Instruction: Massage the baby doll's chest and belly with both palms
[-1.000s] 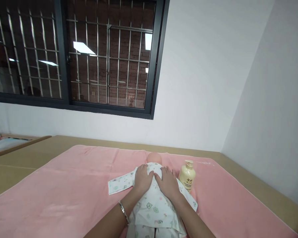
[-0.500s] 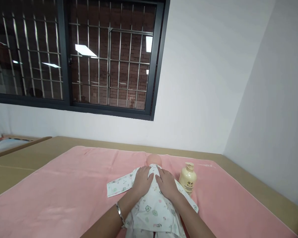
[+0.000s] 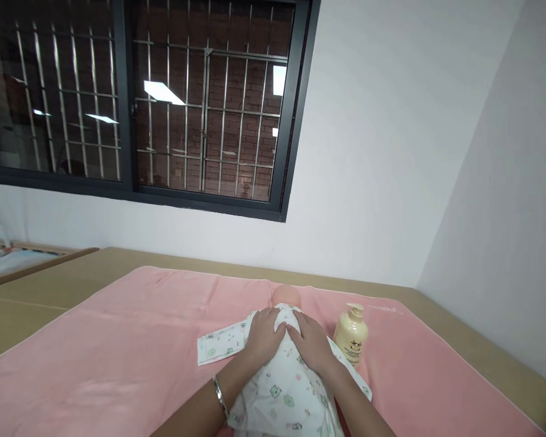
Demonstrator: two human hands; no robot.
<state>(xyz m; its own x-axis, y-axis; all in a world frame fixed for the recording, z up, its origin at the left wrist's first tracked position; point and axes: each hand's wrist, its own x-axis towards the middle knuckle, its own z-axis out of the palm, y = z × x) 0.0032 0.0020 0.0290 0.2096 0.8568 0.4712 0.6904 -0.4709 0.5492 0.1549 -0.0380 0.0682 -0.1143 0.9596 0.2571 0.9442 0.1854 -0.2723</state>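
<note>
Our hands flat on a baby doll point(image 3: 282, 388) lying on a pink towel point(image 3: 118, 340), in a white room corner.
Left hand point(image 3: 262, 334) and right hand point(image 3: 313, 343) rest palms down, fingers loosely spread, side by side on the doll's printed garment. A pump bottle point(image 3: 351, 335) stands just right of the right hand. There's open towel left of the left hand, a tan platform point(image 3: 50, 285) around its edges, and a barred window point(image 3: 164, 103) ahead.
</note>
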